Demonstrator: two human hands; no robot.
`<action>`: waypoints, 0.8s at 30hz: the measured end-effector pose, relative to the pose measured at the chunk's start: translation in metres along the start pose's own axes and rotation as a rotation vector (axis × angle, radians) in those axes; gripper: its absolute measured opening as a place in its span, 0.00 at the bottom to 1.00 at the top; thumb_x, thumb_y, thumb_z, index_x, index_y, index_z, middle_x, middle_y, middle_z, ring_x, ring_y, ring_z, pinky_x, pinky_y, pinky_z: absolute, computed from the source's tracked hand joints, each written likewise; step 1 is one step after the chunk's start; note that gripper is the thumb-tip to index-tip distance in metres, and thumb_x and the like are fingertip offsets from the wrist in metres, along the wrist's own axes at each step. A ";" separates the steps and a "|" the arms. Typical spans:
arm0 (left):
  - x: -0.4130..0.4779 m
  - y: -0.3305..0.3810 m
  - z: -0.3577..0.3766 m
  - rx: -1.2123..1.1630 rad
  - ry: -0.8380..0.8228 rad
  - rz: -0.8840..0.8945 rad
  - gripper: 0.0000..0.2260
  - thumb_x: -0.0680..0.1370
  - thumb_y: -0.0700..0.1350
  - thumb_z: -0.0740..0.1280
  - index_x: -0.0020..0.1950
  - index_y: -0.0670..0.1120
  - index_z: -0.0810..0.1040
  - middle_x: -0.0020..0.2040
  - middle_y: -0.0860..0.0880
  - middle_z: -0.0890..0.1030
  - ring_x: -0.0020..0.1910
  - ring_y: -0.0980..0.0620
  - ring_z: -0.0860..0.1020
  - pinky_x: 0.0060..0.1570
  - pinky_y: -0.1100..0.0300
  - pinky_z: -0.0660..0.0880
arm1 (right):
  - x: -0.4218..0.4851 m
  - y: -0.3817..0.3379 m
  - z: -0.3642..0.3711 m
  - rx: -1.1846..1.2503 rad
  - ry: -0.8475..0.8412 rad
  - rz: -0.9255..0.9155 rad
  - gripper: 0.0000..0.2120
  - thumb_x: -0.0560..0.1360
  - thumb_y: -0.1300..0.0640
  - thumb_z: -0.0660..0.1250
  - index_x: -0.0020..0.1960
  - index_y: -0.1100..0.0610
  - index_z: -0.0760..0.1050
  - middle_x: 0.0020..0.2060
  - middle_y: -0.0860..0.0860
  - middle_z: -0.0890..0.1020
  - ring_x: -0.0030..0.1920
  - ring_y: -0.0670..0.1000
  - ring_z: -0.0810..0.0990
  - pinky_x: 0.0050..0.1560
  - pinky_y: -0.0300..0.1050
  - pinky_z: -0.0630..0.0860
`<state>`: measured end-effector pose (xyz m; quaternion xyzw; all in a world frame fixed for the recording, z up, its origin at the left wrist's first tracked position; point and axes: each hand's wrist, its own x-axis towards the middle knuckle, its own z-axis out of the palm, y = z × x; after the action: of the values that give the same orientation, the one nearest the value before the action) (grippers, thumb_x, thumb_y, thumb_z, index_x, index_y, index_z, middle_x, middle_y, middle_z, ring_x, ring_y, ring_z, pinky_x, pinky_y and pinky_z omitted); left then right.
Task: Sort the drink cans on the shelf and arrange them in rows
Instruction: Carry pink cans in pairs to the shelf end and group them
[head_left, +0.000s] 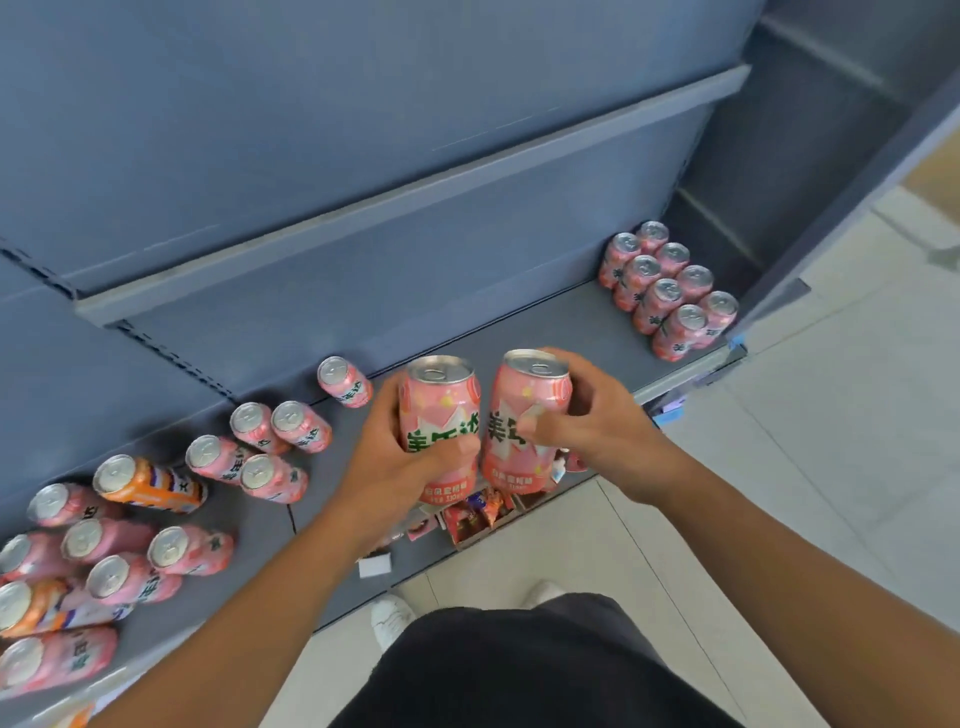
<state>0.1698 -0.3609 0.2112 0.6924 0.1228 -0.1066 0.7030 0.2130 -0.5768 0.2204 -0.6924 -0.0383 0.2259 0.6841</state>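
My left hand (387, 457) grips one upright pink can (441, 410), and my right hand (592, 421) grips a second pink can (524, 415) beside it. Both cans are held side by side above the front edge of the grey shelf (519, 332). At the shelf's right end, several pink cans (670, 283) stand in two neat rows. On the left, loose pink cans (260, 452) stand scattered, mixed with an orange can (150, 483) and another orange can (36, 608).
An upper grey shelf (415, 197) overhangs the back of the can shelf. Below the front edge, a lower shelf holds small snack packets (478, 512). My white shoes (392, 621) stand on the pale tiled floor (779, 467).
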 end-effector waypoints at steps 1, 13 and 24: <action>0.004 0.002 0.014 0.008 -0.022 0.010 0.30 0.64 0.39 0.79 0.60 0.58 0.72 0.49 0.54 0.84 0.47 0.58 0.83 0.41 0.64 0.79 | -0.004 0.001 -0.013 0.021 0.038 -0.002 0.25 0.69 0.60 0.74 0.64 0.46 0.74 0.50 0.48 0.84 0.52 0.48 0.84 0.46 0.41 0.80; 0.067 0.014 0.110 0.136 -0.286 0.021 0.27 0.68 0.32 0.76 0.61 0.53 0.76 0.48 0.57 0.85 0.47 0.59 0.83 0.41 0.67 0.78 | -0.006 0.014 -0.109 0.131 0.328 0.053 0.28 0.69 0.49 0.76 0.65 0.50 0.70 0.53 0.53 0.82 0.52 0.50 0.84 0.47 0.43 0.81; 0.193 0.018 0.138 0.247 -0.351 0.047 0.27 0.68 0.38 0.80 0.61 0.58 0.77 0.54 0.54 0.84 0.53 0.54 0.82 0.48 0.63 0.78 | 0.079 -0.009 -0.176 -0.096 0.360 0.003 0.23 0.72 0.54 0.77 0.62 0.46 0.71 0.50 0.42 0.82 0.52 0.45 0.82 0.50 0.38 0.81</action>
<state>0.3618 -0.4948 0.1677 0.7466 -0.0318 -0.2234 0.6259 0.3501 -0.7115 0.2017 -0.7535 0.0750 0.0974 0.6459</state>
